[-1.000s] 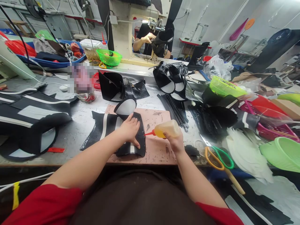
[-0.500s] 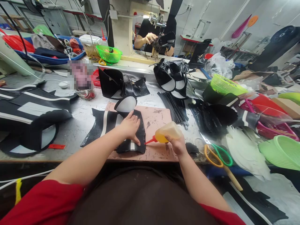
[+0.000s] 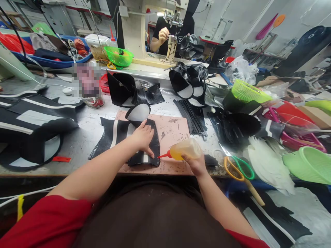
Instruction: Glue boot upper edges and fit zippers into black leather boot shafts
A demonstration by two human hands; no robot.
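Observation:
My left hand lies with its fingers spread on a black leather piece, pressing its folded right part down. In my right hand is a clear squeeze bottle of yellow liquid, tilted sideways. Its red nozzle points left, with the tip at the leather's right edge; whether it touches I cannot tell. Under the leather is a pinkish board. A black part with a pale rounded end adjoins the leather's top edge.
Black leather pieces lie at left. Black strips and scissors lie at right, near a green basket. Black leather parts stand behind the board. Across the bench, a co-worker's hand is beside a sewing machine.
The bottle has shifted slightly left, its nozzle tip staying by the leather's edge. My left hand keeps its place on the leather. The co-worker's hand has lifted from the black piece.

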